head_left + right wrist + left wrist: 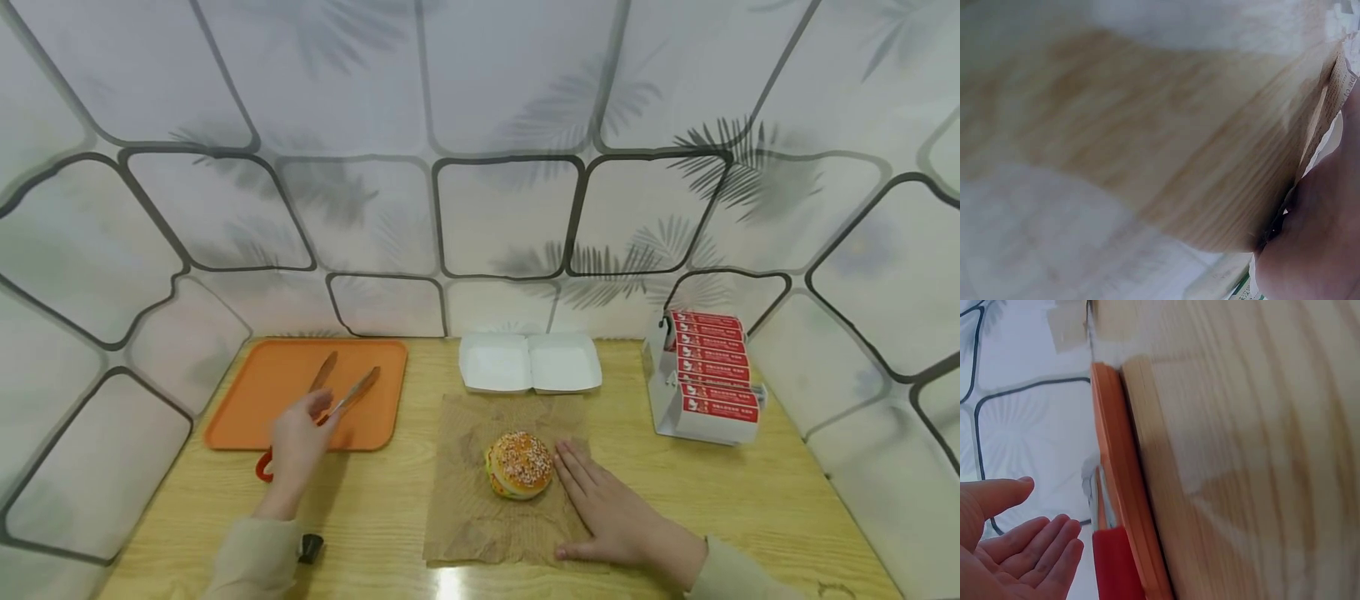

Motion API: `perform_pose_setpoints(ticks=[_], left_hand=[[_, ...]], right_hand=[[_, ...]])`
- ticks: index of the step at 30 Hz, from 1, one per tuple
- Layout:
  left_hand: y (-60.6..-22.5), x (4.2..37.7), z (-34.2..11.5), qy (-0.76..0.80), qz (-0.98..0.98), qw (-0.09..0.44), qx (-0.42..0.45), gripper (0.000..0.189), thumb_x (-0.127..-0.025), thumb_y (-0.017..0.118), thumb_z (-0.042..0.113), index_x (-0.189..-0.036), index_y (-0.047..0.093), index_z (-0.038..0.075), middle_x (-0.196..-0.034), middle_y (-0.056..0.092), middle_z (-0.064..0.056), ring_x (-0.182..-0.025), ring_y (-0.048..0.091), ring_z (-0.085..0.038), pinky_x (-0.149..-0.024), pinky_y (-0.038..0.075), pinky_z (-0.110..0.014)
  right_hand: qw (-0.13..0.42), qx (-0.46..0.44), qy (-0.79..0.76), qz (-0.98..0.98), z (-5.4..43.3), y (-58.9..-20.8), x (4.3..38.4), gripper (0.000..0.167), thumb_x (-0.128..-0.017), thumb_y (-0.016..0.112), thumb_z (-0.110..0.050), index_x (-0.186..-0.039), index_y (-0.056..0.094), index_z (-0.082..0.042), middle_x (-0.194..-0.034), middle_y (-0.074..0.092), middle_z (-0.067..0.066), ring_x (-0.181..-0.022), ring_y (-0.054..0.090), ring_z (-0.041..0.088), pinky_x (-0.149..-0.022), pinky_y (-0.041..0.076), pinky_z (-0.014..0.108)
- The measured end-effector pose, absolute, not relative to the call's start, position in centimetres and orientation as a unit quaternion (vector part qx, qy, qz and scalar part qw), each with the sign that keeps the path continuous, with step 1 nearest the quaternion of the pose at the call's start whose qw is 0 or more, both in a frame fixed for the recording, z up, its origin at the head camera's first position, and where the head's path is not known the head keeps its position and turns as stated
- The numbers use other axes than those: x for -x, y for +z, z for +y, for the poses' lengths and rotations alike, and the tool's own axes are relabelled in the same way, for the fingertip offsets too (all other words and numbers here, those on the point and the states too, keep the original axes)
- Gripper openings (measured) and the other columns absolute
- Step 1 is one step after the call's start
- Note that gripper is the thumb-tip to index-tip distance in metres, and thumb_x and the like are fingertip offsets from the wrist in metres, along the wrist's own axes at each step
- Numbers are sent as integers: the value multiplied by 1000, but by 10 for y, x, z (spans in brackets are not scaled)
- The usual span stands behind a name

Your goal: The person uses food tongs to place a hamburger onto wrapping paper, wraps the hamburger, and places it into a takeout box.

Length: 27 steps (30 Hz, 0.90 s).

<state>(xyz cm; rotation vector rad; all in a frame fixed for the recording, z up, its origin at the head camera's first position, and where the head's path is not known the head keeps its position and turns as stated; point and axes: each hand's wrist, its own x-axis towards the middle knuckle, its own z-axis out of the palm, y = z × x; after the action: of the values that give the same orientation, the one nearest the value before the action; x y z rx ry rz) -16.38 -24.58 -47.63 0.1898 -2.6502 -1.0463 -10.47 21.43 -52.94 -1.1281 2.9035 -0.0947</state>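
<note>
My left hand (pixel 300 437) is over the near edge of an orange tray (pixel 255 408), above tongs with metal ends (pixel 356 389) and red handles (pixel 264 467). In the left wrist view its fingers (pixel 1041 556) are loosely bent and apart from the red handle (pixel 1115 562); nothing is in the palm. A sesame-bun burger (pixel 519 465) sits on a sheet of brown paper (pixel 465 525). Flat on the paper's right side lies my right hand (pixel 611 512), fingers extended, fingertips right at the burger's side. The right wrist view shows mostly blurred wood and part of that hand (pixel 1316 250).
Behind the paper stands an opened white takeaway box (pixel 495 362). At the right is a white rack (pixel 660 383) with a row of red-and-white packets (pixel 712 367). A small black object (pixel 311 548) lies by the left sleeve. Patterned walls enclose the wooden table (pixel 375 517).
</note>
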Motion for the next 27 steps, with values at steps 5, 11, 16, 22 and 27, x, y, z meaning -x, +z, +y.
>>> perform_pose_setpoints(ticks=[5,11,16,22,27], left_hand=[[-482,167,-229,-373,-916,137,-50,36,-96,77,10,-129,71,-6,-122,76,-27,-111,74,-44,-95,61,-58],[-488,173,-209,-401,-909,111,-33,38,-97,76,8,-132,70,-7,-125,75,-27,-114,72,-44,-99,60,-58],[-493,179,-191,-414,-904,107,-18,35,-96,77,6,-129,71,-7,-122,76,-26,-112,73,-43,-99,61,-57],[-497,185,-170,-412,-906,99,3,33,-95,78,7,-124,73,-7,-117,79,-23,-106,76,-38,-94,63,-53],[-500,190,-155,-417,-904,94,17,32,-94,79,6,-123,74,-7,-113,80,-22,-101,78,-36,-91,65,-51]], right_hand=[[19,360,-35,932,214,-528,105,122,-90,46,-90,-162,32,7,-172,25,29,-160,28,45,-126,39,52],[30,355,-46,933,213,-525,103,123,-89,47,-90,-163,31,7,-173,25,28,-160,27,45,-126,38,53],[38,350,-49,935,212,-524,103,123,-89,47,-90,-163,31,7,-173,24,27,-161,27,45,-126,38,53],[31,354,-45,933,213,-526,104,123,-89,46,-90,-163,31,7,-173,24,28,-160,27,45,-126,38,53],[22,357,-39,933,213,-527,104,123,-89,46,-91,-163,31,7,-173,25,28,-160,28,45,-126,38,52]])
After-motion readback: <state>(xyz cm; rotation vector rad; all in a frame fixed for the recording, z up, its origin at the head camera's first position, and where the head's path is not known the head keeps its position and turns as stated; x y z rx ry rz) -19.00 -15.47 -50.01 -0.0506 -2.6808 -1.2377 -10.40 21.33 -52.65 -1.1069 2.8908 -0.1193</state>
